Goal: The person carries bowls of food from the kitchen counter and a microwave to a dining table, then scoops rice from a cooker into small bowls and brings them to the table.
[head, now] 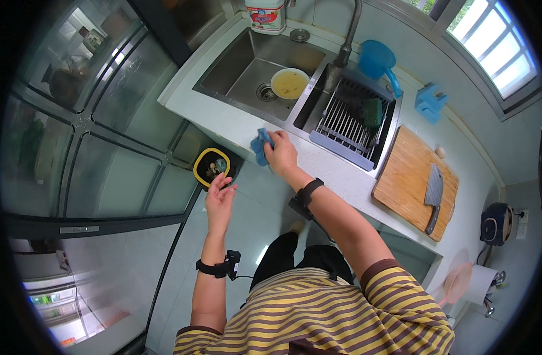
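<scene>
My right hand (281,153) grips a crumpled blue cloth (261,146) at the front edge of the white countertop (226,119), before the sink. Part of the cloth hangs past that edge. Beside the counter, my left hand (219,199) holds nothing, its fingers apart. It hovers close to a black bin with a yellow rim (196,166), which has some waste inside. In the left sink basin (248,73), a white bowl of yellowish liquid (290,84) stands by the drain. Over the right basin sits a drying rack (342,142) with a green scouring sponge (373,112) on it.
On the right counter, a cleaver (434,188) lies on a wooden cutting board (399,173), with an egg (440,152) behind it. A blue water scoop (377,60) stands by the faucet (348,42). Glass-panelled doors (115,173) rise on the left. A large bottle (265,17) stands behind the sink.
</scene>
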`<state>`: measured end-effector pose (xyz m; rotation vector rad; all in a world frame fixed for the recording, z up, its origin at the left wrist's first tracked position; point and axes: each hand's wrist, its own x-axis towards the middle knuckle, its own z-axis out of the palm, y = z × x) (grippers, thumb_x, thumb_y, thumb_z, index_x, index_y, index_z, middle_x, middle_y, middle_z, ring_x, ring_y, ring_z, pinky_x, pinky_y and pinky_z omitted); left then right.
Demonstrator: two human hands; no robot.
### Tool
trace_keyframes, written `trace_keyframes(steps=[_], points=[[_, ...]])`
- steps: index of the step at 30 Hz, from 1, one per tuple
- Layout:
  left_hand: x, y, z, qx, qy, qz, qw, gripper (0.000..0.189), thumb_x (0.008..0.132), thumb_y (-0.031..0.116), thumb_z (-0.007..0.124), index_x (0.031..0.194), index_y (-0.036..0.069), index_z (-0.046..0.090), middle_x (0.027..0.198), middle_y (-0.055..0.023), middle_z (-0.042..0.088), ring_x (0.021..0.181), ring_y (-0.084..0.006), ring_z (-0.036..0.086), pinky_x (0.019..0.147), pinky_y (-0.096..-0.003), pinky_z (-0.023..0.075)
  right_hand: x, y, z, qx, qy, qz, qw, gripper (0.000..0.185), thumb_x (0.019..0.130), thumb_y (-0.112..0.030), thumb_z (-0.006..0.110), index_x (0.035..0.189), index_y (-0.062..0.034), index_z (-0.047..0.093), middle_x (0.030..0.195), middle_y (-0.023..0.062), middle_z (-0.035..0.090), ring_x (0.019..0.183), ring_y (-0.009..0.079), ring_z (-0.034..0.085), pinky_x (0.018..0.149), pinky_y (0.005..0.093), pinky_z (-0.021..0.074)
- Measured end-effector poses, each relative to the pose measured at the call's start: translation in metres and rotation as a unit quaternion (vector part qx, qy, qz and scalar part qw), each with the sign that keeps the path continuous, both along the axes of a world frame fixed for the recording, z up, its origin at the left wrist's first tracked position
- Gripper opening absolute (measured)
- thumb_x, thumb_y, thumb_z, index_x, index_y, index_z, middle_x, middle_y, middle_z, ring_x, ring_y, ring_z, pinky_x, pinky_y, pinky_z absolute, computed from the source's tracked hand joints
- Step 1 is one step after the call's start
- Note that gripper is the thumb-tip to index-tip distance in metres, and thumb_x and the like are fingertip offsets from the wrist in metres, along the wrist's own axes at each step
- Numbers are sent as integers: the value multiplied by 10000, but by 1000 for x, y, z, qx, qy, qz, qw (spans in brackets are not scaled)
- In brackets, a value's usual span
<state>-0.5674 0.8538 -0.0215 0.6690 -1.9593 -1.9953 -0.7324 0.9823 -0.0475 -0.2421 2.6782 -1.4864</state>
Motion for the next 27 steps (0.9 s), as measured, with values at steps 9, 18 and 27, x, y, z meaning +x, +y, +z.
trace_keyframes(steps=[9, 18, 27], points=[[-26, 36, 26, -29, 34, -76, 996, 392, 830, 40, 491, 1208, 12, 394, 1097, -91, 491, 908, -161, 546, 723, -218, 437, 3, 48, 2, 61, 51, 87, 993, 412, 728, -180, 576, 1105, -39, 486, 1206, 159, 408, 1012, 353, 476, 823, 406, 421], [-90, 157, 68, -2, 81, -271, 959, 377, 825, 22, 477, 1195, 11, 408, 1103, -93, 494, 924, -163, 541, 743, -241, 435, 76, 256, 57, -80, 77, -80, 991, 316, 767, -135, 551, 1059, -21, 517, 1107, 142, 476, 800, 211, 563, 728, 303, 457], [-119, 365, 106, 138, 70, -488, 859, 406, 809, 64, 516, 1195, 3, 405, 1080, -113, 496, 894, -163, 547, 739, -236, 452, 178, 509, 161, -134, 43, -353, 925, 291, 850, -198, 499, 1087, -35, 537, 909, 33, 592, 761, 94, 577, 554, 216, 466]])
